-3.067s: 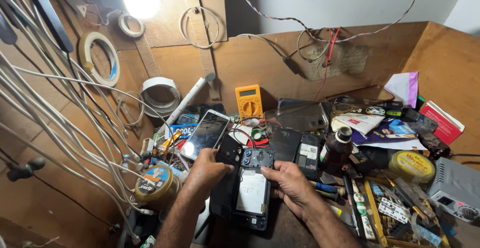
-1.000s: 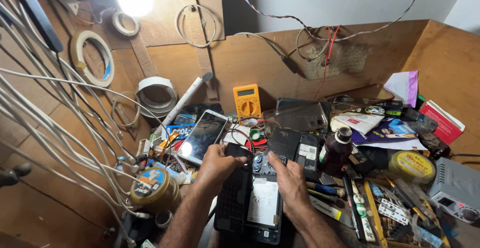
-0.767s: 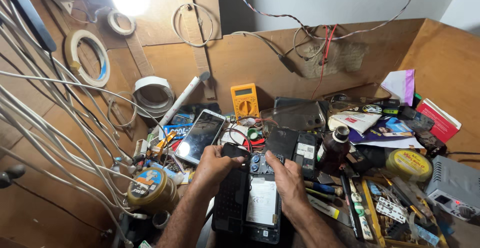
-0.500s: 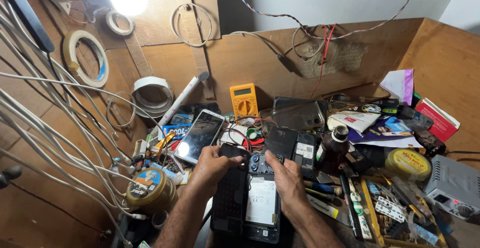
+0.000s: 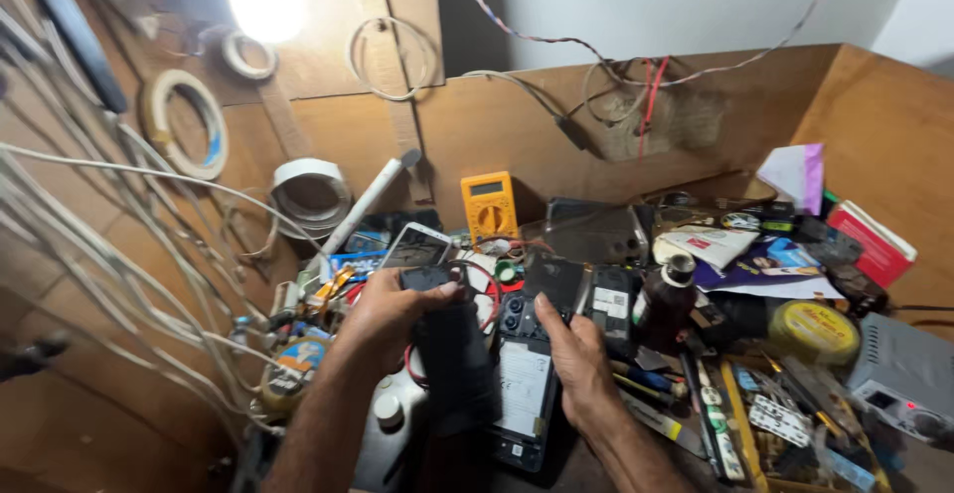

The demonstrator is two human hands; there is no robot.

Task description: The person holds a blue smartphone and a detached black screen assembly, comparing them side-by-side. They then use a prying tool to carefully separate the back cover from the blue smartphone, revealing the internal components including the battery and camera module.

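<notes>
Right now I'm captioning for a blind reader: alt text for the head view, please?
Left hand grips a black phone back cover while the right hand rests on an opened phone, on a cluttered workbench with a yellow multimeter.

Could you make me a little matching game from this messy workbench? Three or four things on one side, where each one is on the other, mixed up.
Things:
1. yellow multimeter
2. opened phone
3. brown bottle
4. black cover

Places:
A. held up in the left hand
B. leaning on the back board
C. lying flat under the right hand
D. standing upright, right of the right hand

Pairs: 1-B, 2-C, 3-D, 4-A
</notes>
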